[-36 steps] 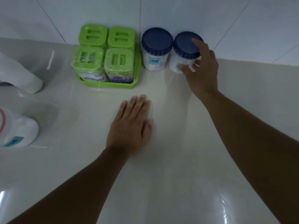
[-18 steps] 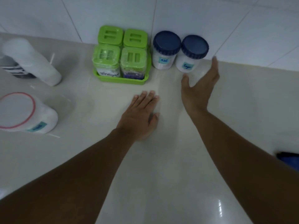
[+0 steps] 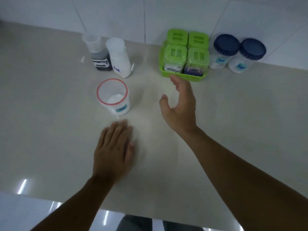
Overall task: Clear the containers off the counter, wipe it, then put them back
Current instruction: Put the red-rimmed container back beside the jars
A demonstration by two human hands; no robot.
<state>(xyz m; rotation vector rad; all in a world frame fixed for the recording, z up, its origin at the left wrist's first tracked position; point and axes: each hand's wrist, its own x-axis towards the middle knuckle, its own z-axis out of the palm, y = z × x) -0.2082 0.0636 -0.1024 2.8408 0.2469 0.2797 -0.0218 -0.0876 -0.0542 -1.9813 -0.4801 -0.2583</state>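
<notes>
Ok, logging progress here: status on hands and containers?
Left hand flat on counter, empty. Right hand open, empty, near green tray. Containers along wall. Nothing blocking.

The light is dim and cool, with a bluish-grey cast. Small white glare streaks mark the glossy counter [image 3: 50, 130] near its front edge. Motion blur softens the left hand [image 3: 113, 152] and jar labels; wide-angle distortion bends the wall tiles [image 3: 183, 15].

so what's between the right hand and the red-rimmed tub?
Nothing: head view shows bare counter between right hand and red-rimmed tub.
</notes>
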